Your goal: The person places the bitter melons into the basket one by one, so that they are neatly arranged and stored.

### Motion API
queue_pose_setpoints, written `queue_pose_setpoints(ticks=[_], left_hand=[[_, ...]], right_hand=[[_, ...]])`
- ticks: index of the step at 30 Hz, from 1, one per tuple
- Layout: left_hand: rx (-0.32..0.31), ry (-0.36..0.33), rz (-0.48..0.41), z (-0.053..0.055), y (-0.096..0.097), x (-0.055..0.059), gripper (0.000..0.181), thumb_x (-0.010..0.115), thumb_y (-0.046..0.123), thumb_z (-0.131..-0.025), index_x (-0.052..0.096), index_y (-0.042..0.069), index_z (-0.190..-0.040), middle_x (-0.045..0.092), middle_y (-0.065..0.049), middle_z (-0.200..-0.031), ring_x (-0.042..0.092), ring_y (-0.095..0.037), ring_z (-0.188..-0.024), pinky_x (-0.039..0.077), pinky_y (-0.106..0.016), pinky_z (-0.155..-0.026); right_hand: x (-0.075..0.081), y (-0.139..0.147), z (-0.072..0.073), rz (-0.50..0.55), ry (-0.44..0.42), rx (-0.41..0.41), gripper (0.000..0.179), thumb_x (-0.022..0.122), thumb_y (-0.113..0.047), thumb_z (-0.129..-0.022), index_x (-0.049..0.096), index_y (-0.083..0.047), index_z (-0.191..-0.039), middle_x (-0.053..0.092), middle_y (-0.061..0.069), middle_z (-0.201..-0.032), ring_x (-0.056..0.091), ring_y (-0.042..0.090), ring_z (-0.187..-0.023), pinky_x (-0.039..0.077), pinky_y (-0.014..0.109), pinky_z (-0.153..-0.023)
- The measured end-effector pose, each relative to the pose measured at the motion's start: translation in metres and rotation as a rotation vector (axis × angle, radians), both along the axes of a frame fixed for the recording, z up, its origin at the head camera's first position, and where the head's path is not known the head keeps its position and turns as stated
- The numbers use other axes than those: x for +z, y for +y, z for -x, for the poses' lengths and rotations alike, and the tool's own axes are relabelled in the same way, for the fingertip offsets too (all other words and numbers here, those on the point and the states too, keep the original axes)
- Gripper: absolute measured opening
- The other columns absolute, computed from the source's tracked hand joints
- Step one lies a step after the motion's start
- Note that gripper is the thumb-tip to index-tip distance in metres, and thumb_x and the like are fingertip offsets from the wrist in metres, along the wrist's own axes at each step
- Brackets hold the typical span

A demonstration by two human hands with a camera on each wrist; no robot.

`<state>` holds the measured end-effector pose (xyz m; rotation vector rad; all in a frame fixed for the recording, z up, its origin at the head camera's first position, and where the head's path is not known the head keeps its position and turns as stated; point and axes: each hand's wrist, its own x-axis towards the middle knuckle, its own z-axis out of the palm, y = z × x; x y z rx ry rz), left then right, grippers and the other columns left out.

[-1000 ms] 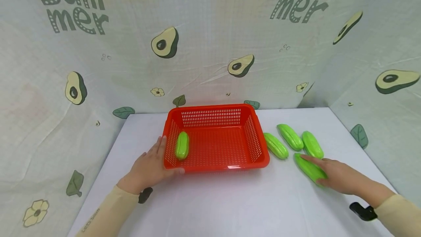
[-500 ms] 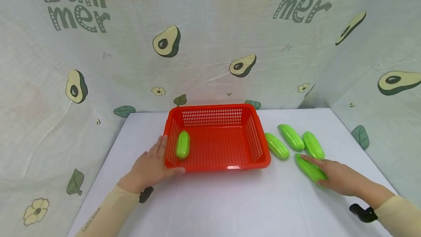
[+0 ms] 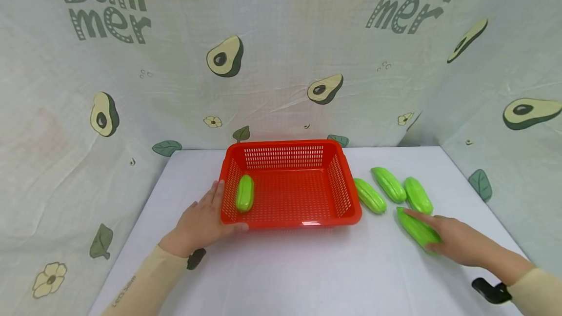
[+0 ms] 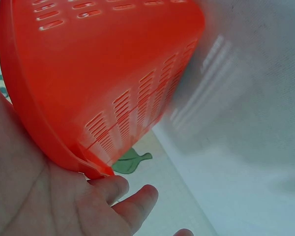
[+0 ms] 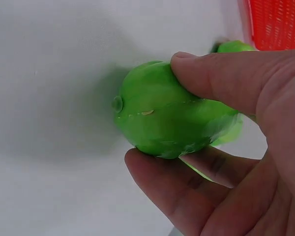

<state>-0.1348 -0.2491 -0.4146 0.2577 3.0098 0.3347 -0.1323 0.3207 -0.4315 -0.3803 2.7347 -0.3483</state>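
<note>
My right hand (image 3: pixel 458 240) pinches a bright green, ridged cucumber (image 3: pixel 417 228) between thumb and fingers, at the right of the table. In the right wrist view the thumb lies on one side of the cucumber (image 5: pixel 157 110) and the fingers on the other, its blunt end with a small nub pointing away from the palm. My left hand (image 3: pixel 199 223) rests against the near left corner of a red plastic basket (image 3: pixel 290 223), fingers extended along the rim, thumb at the front. Another green cucumber (image 3: pixel 245 193) lies inside the basket on its left side.
Three more cucumbers lie right of the basket: one beside its wall (image 3: pixel 370 196), one farther back (image 3: pixel 388 184), and one at the right (image 3: pixel 418 195). The white table (image 3: pixel 307 277) ends at a patterned cloth backdrop (image 3: pixel 272 62) behind and on both sides.
My right hand has shifted slightly right and toward me with the cucumber it pinches. The left hand stays at the basket, and the other cucumbers lie as before.
</note>
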Motion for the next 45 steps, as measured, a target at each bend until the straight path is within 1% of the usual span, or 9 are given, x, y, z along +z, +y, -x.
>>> queue_pose_setpoints(ticks=[3,9,16,22,25,29,33,40,45], left_hand=[[0.0,-0.004,-0.003,0.0,0.001,0.001,0.136,0.051,0.091,-0.069,0.013,-0.005,-0.157,0.022,-0.026,-0.16,0.027,-0.045,-0.143,0.037,-0.07,-0.1],[-0.001,-0.004,-0.009,-0.002,0.002,0.004,0.136,0.051,0.091,-0.069,0.013,-0.006,-0.156,0.023,-0.027,-0.159,0.028,-0.046,-0.142,0.036,-0.07,-0.1],[-0.007,0.0,-0.015,-0.005,0.002,0.006,0.134,0.053,0.09,-0.07,0.014,-0.006,-0.156,0.024,-0.027,-0.158,0.028,-0.046,-0.142,0.038,-0.07,-0.098],[-0.005,-0.007,-0.02,-0.006,0.002,0.006,0.134,0.055,0.088,-0.07,0.014,-0.006,-0.156,0.025,-0.027,-0.158,0.029,-0.047,-0.141,0.038,-0.07,-0.098],[-0.006,-0.008,-0.022,-0.007,0.001,0.006,0.134,0.055,0.088,-0.07,0.014,-0.006,-0.156,0.024,-0.027,-0.158,0.029,-0.047,-0.141,0.038,-0.07,-0.098],[-0.011,-0.01,-0.018,-0.007,0.0,0.005,0.134,0.054,0.089,-0.07,0.014,-0.007,-0.156,0.024,-0.028,-0.158,0.029,-0.046,-0.141,0.038,-0.07,-0.098],[-0.01,-0.008,-0.018,-0.007,-0.002,0.004,0.134,0.053,0.089,-0.071,0.013,-0.007,-0.156,0.024,-0.027,-0.159,0.029,-0.046,-0.142,0.037,-0.07,-0.099],[-0.018,0.001,-0.021,-0.006,-0.001,0.005,0.134,0.053,0.089,-0.07,0.014,-0.007,-0.156,0.025,-0.028,-0.158,0.029,-0.046,-0.141,0.037,-0.071,-0.098],[-0.023,0.003,-0.018,-0.005,0.0,0.007,0.135,0.053,0.09,-0.07,0.014,-0.007,-0.156,0.025,-0.028,-0.158,0.029,-0.046,-0.142,0.038,-0.071,-0.098]], right_hand=[[0.005,0.003,-0.002,0.006,0.026,0.013,0.087,0.084,-0.017,-0.078,0.04,-0.016,-0.153,0.062,0.025,-0.12,0.063,0.035,-0.099,0.054,0.056,-0.077],[0.016,0.009,-0.004,0.029,0.037,0.004,0.086,0.083,-0.017,-0.08,0.039,-0.016,-0.153,0.062,0.024,-0.122,0.062,0.032,-0.1,0.054,0.056,-0.078],[0.033,0.012,-0.006,0.076,0.077,0.035,0.087,0.082,-0.017,-0.08,0.037,-0.017,-0.154,0.063,0.019,-0.121,0.056,0.02,-0.089,0.052,0.04,-0.072],[0.064,0.002,0.002,0.126,0.053,0.057,0.086,0.079,-0.018,-0.084,0.032,-0.018,-0.156,0.061,0.014,-0.119,0.053,0.015,-0.079,0.046,0.029,-0.06],[0.086,-0.014,0.009,0.145,0.037,0.067,0.085,0.077,-0.019,-0.087,0.03,-0.02,-0.157,0.061,0.016,-0.121,0.057,0.017,-0.082,0.048,0.03,-0.06],[0.114,-0.048,0.025,0.158,0.031,0.097,0.081,0.075,-0.018,-0.089,0.031,-0.027,-0.157,0.056,0.02,-0.133,0.063,0.026,-0.095,0.055,0.036,-0.066],[0.13,-0.086,0.043,0.194,0.024,0.165,0.079,0.074,-0.019,-0.09,0.032,-0.032,-0.157,0.051,0.019,-0.142,0.063,0.037,-0.108,0.058,0.044,-0.074],[0.133,-0.143,0.075,0.246,-0.025,0.237,0.081,0.073,-0.016,-0.09,0.031,-0.035,-0.157,0.049,0.016,-0.146,0.061,0.036,-0.113,0.055,0.048,-0.087],[0.126,-0.181,0.096,0.264,-0.062,0.244,0.082,0.074,-0.016,-0.089,0.031,-0.034,-0.157,0.055,0.011,-0.134,0.057,0.028,-0.107,0.053,0.039,-0.081]])
